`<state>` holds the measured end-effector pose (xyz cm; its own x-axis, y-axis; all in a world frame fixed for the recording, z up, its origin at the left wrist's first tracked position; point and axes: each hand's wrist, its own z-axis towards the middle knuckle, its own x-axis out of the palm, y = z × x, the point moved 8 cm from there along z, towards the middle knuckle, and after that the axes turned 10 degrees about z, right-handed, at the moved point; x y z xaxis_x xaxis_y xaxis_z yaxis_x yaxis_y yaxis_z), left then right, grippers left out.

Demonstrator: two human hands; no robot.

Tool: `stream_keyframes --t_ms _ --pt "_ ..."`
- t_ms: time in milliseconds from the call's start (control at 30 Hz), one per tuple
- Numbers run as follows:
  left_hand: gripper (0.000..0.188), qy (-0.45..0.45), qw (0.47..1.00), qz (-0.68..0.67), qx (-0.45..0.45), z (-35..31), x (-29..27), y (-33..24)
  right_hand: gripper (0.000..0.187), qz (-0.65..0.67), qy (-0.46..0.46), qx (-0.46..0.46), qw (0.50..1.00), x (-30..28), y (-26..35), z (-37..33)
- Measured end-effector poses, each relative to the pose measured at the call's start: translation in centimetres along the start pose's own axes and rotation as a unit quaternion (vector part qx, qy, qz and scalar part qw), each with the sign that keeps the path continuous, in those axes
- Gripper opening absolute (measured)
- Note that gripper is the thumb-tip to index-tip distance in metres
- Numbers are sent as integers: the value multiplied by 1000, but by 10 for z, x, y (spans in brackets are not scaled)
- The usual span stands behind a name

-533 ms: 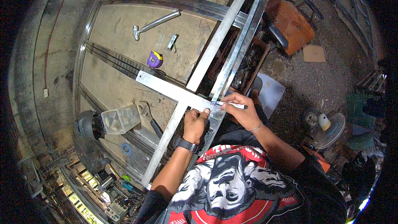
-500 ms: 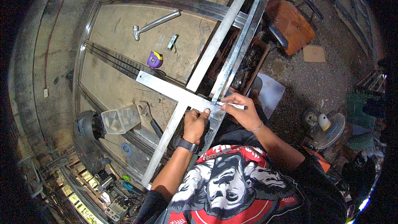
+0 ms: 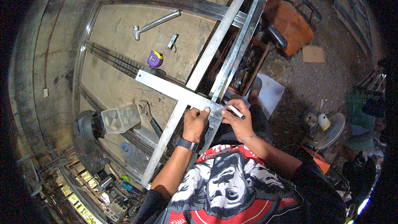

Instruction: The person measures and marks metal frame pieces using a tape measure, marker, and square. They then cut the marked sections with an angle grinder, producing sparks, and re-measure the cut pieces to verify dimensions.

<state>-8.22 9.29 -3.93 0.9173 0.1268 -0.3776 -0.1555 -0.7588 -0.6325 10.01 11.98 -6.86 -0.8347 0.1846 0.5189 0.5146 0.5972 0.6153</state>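
While the worktop [image 3: 195, 29] carries the flat metal piece [image 3: 161, 84], the left hand [image 3: 194, 126] lays its thumb on top, grip beneath unclear; the right hand [image 3: 241, 125] holds a marker [image 3: 236, 111]. Judged step: marking; another stroke would need the piece steady.

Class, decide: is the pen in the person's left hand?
No, the right hand holds the pen, while the left hand touches the flat metal piece.
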Motion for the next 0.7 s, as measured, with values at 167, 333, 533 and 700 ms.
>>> stream_keyframes --t_ms 167,333,533,700 --pt "20 43 987 -150 -32 0 -1 12 29 32 18 26 999 2 -10 0" --pt "9 75 970 -226 -45 1 1 14 29 28 17 57 998 2 -14 -5" --pt "10 88 967 -237 -35 7 0 20 29 44 28 65 997 3 -20 -7" --pt "10 77 970 -229 -29 1 1 14 29 43 24 53 997 1 -24 -6"
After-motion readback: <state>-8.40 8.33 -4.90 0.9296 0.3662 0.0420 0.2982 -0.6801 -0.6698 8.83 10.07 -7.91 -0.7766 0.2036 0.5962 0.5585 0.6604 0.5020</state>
